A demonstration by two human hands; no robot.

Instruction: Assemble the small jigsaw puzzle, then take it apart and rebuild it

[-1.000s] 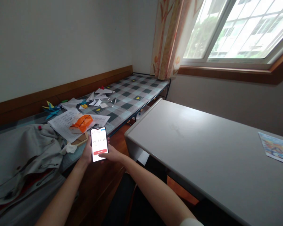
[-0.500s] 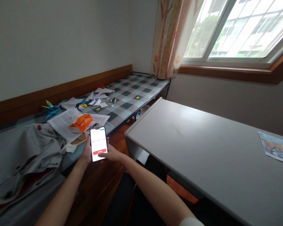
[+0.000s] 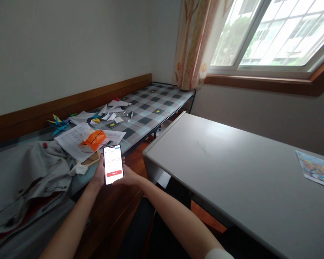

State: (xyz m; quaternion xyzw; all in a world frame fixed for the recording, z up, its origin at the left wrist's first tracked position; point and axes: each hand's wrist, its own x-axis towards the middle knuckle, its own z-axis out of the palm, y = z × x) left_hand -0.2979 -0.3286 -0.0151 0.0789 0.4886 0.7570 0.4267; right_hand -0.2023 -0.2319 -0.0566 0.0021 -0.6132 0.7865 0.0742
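Left hand (image 3: 99, 175) is wrapping round the phone (image 3: 113, 162) from the left side, holding it upright with the screen facing the camera. The right hand (image 3: 129, 177) is sitting against the lower right corner, and I can't tell if it's actually gripping or just steadying. The phone is hovering over the edge of the bed (image 3: 151, 104), just in front of the orange packet (image 3: 94, 139) and the sheets of paper (image 3: 72, 138), with the grey table (image 3: 232, 169) off to the right. The screen is showing a timer-style readout with a red button (image 3: 114, 173) under it, so I'd say the person is checking the counter. No thumb is covering the glass, so pressing that button would be asking for a thumb over the lower half while the other hand is keeping things steady.
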